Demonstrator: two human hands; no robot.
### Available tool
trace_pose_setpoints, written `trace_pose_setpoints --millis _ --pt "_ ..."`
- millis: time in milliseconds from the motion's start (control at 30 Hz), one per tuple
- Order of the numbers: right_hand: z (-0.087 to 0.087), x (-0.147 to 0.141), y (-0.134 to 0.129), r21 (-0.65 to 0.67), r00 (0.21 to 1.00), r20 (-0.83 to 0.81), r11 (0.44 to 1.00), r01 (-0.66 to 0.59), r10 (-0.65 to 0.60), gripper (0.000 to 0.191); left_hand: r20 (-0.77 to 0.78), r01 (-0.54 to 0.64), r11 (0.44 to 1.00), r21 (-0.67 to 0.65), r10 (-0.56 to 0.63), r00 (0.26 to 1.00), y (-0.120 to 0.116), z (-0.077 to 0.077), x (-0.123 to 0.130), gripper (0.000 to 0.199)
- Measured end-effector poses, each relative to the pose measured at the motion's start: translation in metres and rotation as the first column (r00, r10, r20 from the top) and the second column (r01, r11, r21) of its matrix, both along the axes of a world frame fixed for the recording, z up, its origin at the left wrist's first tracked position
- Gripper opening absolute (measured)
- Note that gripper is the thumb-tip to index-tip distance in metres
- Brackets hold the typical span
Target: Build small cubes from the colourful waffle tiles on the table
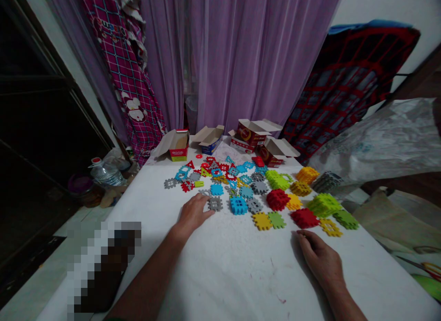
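Right hand [322,260] is resting curled on the white desk [241,270], and I can't tell if its grip is closed or holding anything. Left hand [193,214] is lying a bit farther in, grip open, thumb and fingers spreading right by the left edge of a gray tile [215,203]. Loose pieces [219,179] are jumbling up past that, open boxes [212,146] are lining the far edge, and purple curtains [234,63] are hanging behind.

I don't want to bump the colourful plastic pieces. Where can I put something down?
The biggest bare patch of white table is between left hand and right hand, nearer than the solid yellow square plastic piece. Another lies left of the left hand, nearer than the leftmost grey plastic piece. Beyond both hands, colourful plastic pieces crowd the table.
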State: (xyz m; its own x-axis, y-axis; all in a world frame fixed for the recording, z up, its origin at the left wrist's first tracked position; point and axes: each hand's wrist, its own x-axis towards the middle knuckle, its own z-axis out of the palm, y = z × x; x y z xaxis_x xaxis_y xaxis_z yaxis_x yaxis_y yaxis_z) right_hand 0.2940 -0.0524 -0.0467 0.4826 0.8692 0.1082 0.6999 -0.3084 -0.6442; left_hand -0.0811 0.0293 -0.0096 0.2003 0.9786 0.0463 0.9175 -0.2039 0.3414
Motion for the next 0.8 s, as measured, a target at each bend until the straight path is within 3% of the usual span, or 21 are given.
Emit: trace_pose_setpoints --millis 233,333,467,633,700,800 --pt "0.003 -0.002 -0.001 -0.024 1.0 0.002 1.0 0.005 -0.005 0.058 -0.031 0.112 0.992 -0.049 -0.114 0.993 0.01 0.0 -0.012 0.06" --pt "-0.001 0.0 -0.001 -0.031 1.0 -0.004 1.0 0.001 -0.001 0.058 -0.047 0.054 0.997 -0.056 -0.057 0.997 0.009 0.004 -0.008 0.064" --pt "-0.012 0.006 0.0 -0.015 1.0 0.015 1.0 -0.003 0.003 0.057 -0.094 -0.046 0.997 -0.068 0.04 0.995 -0.001 0.014 0.006 0.038" --pt "-0.014 0.007 0.0 0.004 1.0 0.015 1.0 -0.01 0.01 0.054 -0.174 -0.148 0.988 -0.039 0.14 0.975 -0.011 0.015 0.025 0.047" --pt "-0.01 0.006 0.0 0.013 1.0 0.009 1.0 -0.013 0.013 0.053 -0.147 -0.114 0.993 -0.01 0.111 0.983 -0.009 0.011 0.026 0.04" --pt "-0.006 0.006 0.0 0.02 1.0 -0.002 0.999 -0.031 0.031 0.051 -0.037 0.116 0.993 -0.016 -0.116 0.993 -0.001 0.002 0.016 0.042"
